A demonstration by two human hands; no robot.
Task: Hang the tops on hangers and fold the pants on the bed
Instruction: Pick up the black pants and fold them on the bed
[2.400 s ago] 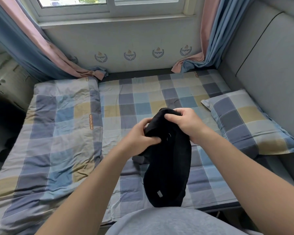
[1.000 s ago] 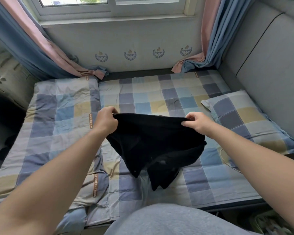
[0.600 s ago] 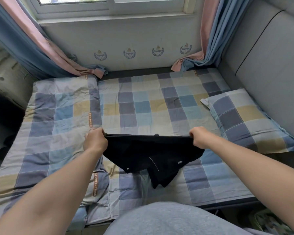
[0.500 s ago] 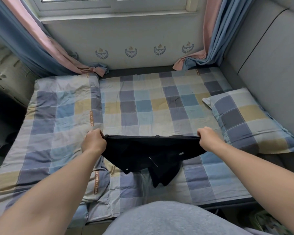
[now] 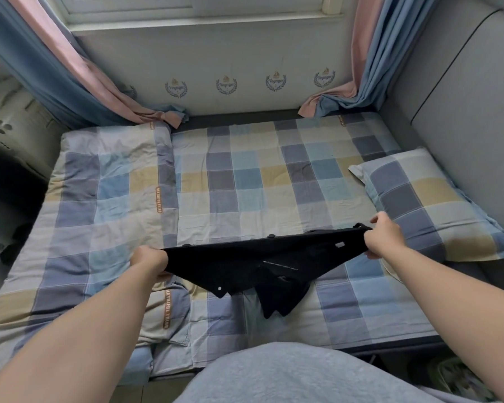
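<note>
A black pair of pants with buttons and a zipper is stretched out by its waistband just above the checked bed. My left hand grips the left end of the waistband. My right hand grips the right end, held a little higher. The rest of the garment hangs down in a bunch and touches the sheet near the front edge. No hanger is in view.
A folded checked quilt covers the bed's left side. A matching pillow lies at the right against the grey padded headboard. Curtains hang at both back corners under the window.
The bunched pants were opened out. My hands moved apart along the waistband, lowered it toward the sheet, and now the right end sits higher and farther right.
</note>
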